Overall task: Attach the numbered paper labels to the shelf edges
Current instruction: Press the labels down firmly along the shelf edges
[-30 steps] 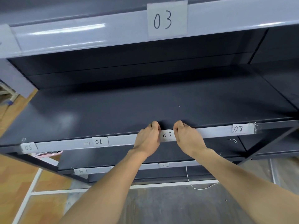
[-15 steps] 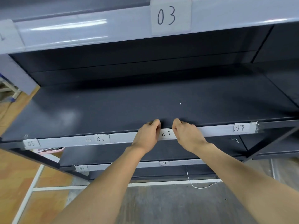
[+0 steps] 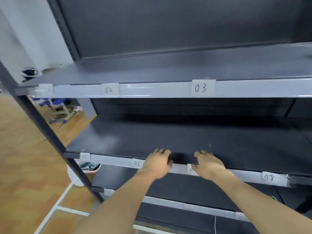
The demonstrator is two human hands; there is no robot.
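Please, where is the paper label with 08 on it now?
In the head view, the 08 label sits on the middle shelf edge, near its right end, to the right of the right hand.

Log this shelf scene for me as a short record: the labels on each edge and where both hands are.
upper edge labels: label 02, label 03
middle edge labels: label 05, label 06, half-hidden label, label 08
lower edge labels: label 11; rest unreadable
left hand: fingers hooked over middle shelf edge, beside label 06
right hand: grips same edge, thumb covering half-hidden label
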